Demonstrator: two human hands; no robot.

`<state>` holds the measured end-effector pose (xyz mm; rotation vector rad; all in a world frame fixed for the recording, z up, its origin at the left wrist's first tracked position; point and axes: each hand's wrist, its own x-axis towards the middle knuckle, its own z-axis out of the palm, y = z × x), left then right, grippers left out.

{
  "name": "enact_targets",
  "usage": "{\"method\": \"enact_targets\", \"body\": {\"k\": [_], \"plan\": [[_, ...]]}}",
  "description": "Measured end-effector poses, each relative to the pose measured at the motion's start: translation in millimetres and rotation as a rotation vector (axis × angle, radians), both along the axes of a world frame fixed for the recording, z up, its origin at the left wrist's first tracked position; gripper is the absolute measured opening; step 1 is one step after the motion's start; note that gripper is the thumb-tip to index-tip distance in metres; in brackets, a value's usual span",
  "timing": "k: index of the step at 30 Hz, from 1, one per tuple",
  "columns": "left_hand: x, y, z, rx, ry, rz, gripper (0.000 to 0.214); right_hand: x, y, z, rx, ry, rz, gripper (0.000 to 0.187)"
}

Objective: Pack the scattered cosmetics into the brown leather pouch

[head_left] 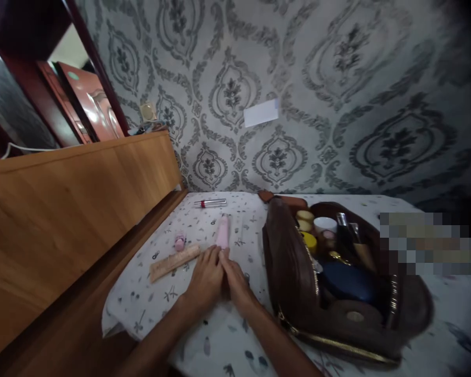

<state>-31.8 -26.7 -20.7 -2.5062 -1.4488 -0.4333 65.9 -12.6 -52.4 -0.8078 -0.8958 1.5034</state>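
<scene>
On the patterned sheet, a pink squeeze tube (223, 231) lies pointing away from me. My left hand (207, 273) and my right hand (238, 280) meet at its near end, with fingers drawn together on it. My fingertips hide that end. To the left of my left hand lies a long, narrow beige carton (175, 263). Just beyond the carton is a small pink bottle (179, 242). Farther back rests a slim silver tube with a red band (210, 203). Right of my hands, an open brown zip bag (290, 262) holds jars, brushes and a dark blue oval case (349, 281).
A wooden board (82, 199) borders the bed on the left. The white sheet (141, 298) reaches back to a patterned wall (251, 68). A brown leather-like item (290, 201) lies behind the bag. A blurred-out patch covers the far right.
</scene>
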Motion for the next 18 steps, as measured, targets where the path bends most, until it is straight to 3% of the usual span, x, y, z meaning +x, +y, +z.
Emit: {"method": "enact_targets", "body": {"k": [3, 5, 8, 11, 13, 15, 18], "plan": [[-13.1, 2.1, 5.5, -0.049, -0.230, -0.142, 0.037, 1.7, 5.6, -0.4, -0.075, 0.112, 0.062, 0.051], [-26.6, 9.9, 14.6, -0.062, -0.355, -0.147, 0.029, 4.9, 7.4, 1.4, -0.111, 0.203, 0.128, 0.047], [-53.9, 28.7, 28.0, -0.023, -0.425, 0.113, 0.023, 9.1, 6.9, 4.3, -0.112, 0.253, 0.150, 0.037], [-80.8, 47.3, 34.5, -0.039, -0.285, 0.458, 0.023, 9.7, 5.9, 5.3, -0.131, 0.248, 0.135, 0.037], [-93.2, 55.8, 35.1, -0.126, -0.201, 0.620, 0.028, 9.0, 5.9, 5.3, -0.135, 0.241, 0.136, 0.039], [-100.3, 61.0, 33.7, -0.252, -0.188, 0.698, 0.038, 8.6, 6.2, 5.5, -0.135, 0.240, 0.137, 0.043], [-104.6, 64.9, 29.3, -0.370, -0.252, 0.715, 0.045, 9.0, 6.2, 6.5, -0.136, 0.243, 0.138, 0.047]]}}
